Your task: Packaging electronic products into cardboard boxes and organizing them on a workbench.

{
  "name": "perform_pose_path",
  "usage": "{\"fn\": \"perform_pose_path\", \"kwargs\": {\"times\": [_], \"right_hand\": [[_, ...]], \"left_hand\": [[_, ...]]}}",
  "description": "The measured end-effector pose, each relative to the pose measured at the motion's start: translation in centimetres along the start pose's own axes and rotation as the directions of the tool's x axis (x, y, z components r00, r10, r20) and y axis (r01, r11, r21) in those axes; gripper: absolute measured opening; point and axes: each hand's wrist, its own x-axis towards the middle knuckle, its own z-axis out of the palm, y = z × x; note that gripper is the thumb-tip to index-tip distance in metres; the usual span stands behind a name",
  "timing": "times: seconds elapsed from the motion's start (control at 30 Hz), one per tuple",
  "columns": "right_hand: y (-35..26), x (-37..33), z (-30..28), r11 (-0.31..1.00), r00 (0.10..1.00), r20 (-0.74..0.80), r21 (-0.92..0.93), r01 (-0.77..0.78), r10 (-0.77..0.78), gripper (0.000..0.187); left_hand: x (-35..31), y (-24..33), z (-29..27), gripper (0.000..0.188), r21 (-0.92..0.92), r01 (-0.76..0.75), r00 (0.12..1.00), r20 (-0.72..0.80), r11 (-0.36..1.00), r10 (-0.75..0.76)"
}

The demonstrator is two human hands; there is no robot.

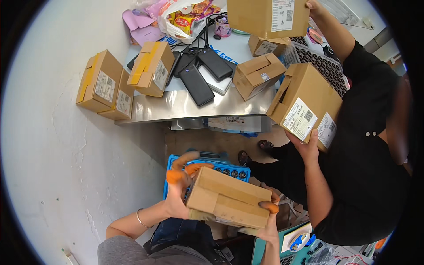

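In front of me I hold a closed brown cardboard box (232,194) over a blue crate. My left hand (179,190) is at the box's left end, its palm and thumb side against it; its orange-covered fingers rise above the corner and are partly blurred. My right hand (270,216) grips the right end, with an orange-covered thumb on the near corner and other fingers behind. Both hands wear partial coverings on palm and fingertips. The box's underside is hidden.
Left, a white wall (62,145) stands close. A metal-edged table (194,108) ahead carries small boxes (152,68), black power banks (196,84) and a snack bag (181,20). At right, a person in black (362,176) holds two larger boxes (304,106). Below is the blue crate (170,163).
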Motion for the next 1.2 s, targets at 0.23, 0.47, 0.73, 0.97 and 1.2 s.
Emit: {"fn": "perform_pose_path", "kwargs": {"times": [0.23, 0.47, 0.73, 0.97, 1.2], "right_hand": [[0.6, -1.4, 0.8, 0.980, 0.967, -0.227, -0.128, -0.151, 0.119, 0.084], [1.7, -5.3, 1.6, 0.944, 0.827, -0.520, -0.105, -0.312, 0.215, 0.088], [1.0, -5.7, 2.3, 0.889, 0.817, -0.521, -0.213, -0.405, 0.248, 0.091], [1.4, -5.1, 3.2, 0.882, 0.835, -0.486, -0.235, -0.409, 0.258, 0.087], [0.7, -4.5, 3.5, 0.896, 0.862, -0.461, -0.260, -0.361, 0.213, 0.092]], "left_hand": [[8.0, -0.9, -6.0, 0.120, 0.677, 0.194, 0.949, -0.314, 0.710, 0.040], [16.9, -5.9, -20.7, 0.123, 0.850, 0.351, 0.719, -0.514, 0.394, 0.469], [15.4, -1.0, -22.5, 0.072, 0.635, 0.106, 0.653, -0.625, 0.765, 0.428], [8.3, 8.7, -11.8, 0.075, 0.311, 0.090, 0.738, -0.659, 0.946, 0.146], [7.2, 11.4, -7.5, 0.089, 0.273, 0.186, 0.865, -0.502, 0.944, -0.026]]}}
